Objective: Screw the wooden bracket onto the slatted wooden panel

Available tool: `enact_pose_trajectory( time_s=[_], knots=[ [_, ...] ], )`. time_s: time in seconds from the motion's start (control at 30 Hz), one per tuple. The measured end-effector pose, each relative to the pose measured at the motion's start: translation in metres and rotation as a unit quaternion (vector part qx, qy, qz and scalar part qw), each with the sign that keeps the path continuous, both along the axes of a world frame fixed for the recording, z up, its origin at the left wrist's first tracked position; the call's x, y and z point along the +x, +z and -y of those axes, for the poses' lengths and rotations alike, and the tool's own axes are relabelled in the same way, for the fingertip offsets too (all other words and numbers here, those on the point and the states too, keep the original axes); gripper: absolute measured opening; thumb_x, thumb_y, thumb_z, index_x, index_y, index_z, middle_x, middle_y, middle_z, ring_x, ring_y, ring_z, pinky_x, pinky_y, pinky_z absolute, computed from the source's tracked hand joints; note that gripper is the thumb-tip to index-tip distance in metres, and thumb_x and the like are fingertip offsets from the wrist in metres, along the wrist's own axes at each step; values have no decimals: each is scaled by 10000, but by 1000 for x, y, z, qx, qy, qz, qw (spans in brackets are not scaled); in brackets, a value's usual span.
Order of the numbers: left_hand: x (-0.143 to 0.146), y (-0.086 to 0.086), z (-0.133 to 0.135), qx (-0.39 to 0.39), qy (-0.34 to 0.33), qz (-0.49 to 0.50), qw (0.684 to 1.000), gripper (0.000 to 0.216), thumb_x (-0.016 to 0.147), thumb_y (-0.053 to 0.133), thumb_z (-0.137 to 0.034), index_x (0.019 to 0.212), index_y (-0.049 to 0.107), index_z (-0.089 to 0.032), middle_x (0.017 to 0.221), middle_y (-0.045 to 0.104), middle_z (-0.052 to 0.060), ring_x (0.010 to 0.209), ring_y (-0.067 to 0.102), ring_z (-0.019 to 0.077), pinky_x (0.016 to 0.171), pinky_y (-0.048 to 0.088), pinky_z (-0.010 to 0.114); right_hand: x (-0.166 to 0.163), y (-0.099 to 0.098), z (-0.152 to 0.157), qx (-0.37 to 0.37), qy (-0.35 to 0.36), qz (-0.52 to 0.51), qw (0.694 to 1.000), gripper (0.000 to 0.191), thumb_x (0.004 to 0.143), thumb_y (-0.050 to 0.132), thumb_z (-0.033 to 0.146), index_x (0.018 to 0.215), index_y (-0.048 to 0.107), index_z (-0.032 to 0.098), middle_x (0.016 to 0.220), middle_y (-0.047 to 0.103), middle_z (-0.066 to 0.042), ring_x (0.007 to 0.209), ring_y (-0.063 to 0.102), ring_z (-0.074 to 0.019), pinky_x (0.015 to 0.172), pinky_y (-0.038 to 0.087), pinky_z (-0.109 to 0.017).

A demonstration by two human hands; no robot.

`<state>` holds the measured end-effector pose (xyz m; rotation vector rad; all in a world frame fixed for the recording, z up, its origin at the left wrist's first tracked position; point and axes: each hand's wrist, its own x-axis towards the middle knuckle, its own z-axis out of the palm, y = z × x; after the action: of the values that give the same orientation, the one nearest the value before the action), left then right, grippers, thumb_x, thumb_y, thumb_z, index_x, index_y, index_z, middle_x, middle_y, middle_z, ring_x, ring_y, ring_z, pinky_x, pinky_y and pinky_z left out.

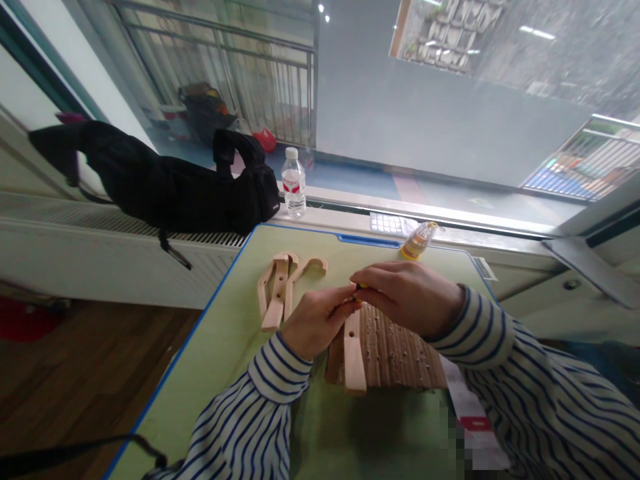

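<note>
Right hand (410, 293)'s pinched on some little yellow-and-black thing (361, 287), mostly covered so no clue what exactly, above a wooden hook (355, 363) lying over a brown board (400, 350) on the green table (215, 367). Left hand (317, 317)'s fingers are bunched right there too, can't tell what they've got. More hooks (279, 300) sit off to the left.

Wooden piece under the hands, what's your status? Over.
Right hand pinching small yellow-black item, left hand alongside. Wooden piece on brown board, top hidden by hands. Nothing else blocking view.
</note>
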<state>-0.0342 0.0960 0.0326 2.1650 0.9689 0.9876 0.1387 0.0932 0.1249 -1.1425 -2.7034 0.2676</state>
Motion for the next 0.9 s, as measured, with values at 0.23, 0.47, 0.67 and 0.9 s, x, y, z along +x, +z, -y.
enact_pose_trajectory(
  time_s=[0.23,0.47,0.67,0.9],
  knots=[
    [2,-3,0,-9,-16,11,1000,244,870,491,-261,1068,614,-187,841,692,12,718,624,121,652,482,209,2,0,-1,-9,-9,24,1000,235,886,405,305,935,589,167,814,628,-45,730,558,-125,629,374,-253],
    [6,-2,3,30,20,-11,999,250,851,525,-275,1060,620,-175,653,625,-20,551,544,87,537,420,190,3,-3,0,-3,-22,23,999,262,893,387,321,945,590,162,813,626,-45,719,561,-124,621,375,-253],
    [10,-4,4,52,76,-19,996,246,790,609,-324,975,657,-169,562,569,-45,468,467,70,495,374,190,8,-1,-2,-6,-6,23,1000,277,891,396,324,995,592,159,838,644,-52,754,580,-133,644,393,-258],
    [9,-9,2,51,66,2,997,222,812,590,-288,1001,640,-183,641,632,-38,477,483,61,493,375,175,13,0,0,9,28,16,999,351,848,469,267,1183,507,170,1066,618,-80,929,577,-169,743,426,-285]
  ],
)
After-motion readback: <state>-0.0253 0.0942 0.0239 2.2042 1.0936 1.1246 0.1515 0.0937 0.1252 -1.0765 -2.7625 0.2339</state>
